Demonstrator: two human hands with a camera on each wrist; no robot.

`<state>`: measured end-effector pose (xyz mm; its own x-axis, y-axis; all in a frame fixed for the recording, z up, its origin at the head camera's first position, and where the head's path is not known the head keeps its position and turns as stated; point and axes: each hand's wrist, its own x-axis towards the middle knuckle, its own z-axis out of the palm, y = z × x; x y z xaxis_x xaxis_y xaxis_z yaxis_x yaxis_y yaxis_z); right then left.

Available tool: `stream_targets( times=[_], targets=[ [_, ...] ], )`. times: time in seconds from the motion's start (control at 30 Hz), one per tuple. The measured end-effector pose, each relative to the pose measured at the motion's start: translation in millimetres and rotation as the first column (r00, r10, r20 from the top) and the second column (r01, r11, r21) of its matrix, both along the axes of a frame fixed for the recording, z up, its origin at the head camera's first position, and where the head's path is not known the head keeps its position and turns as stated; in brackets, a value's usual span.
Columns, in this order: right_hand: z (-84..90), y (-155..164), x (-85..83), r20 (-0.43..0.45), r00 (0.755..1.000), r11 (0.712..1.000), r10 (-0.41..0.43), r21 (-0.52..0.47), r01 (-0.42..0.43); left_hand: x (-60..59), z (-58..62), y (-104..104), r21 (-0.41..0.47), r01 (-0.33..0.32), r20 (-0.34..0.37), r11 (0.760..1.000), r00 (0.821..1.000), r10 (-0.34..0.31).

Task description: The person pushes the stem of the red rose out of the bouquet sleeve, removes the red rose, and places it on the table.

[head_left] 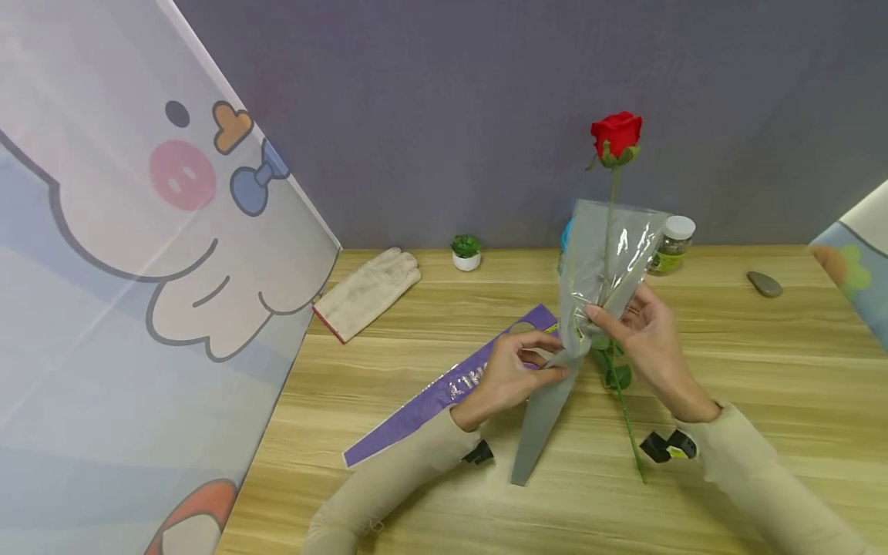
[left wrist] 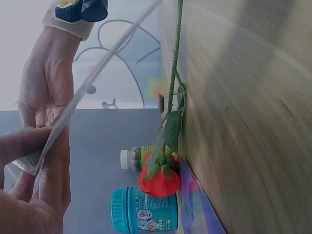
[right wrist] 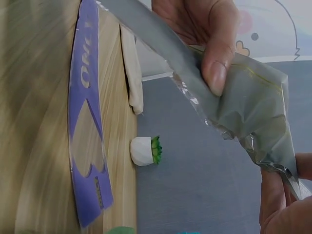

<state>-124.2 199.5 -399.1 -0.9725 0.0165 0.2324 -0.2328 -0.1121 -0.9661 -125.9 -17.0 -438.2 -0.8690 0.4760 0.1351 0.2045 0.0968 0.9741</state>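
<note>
Rose (head_left: pixel 616 137) inside sleeve (head_left: pixel 603 262), stem below both grips.

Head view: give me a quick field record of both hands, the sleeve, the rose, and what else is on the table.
left hand: pinches the narrow part of the grey flower sleeve
right hand: grips the sleeve's wider part
sleeve state: cone-shaped, wide end up, tip towards the table
rose: red, upright, stem behind the sleeve; whether it is inside cannot be told
purple sleeve: flat on table under the left hand
other items: work glove, small potted plant, white-capped jar, stone
</note>
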Motion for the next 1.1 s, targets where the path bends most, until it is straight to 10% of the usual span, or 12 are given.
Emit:
stream_targets(
  times=[1.1],
  targets=[
    [6.8, 13.9, -7.7, -0.02, 0.999, 0.986, -0.032, -0.162, 0.028, -1.0, 6.2, -5.0, -0.088, 0.102, 0.145, 0.991, 0.985, -0.089]
  ],
)
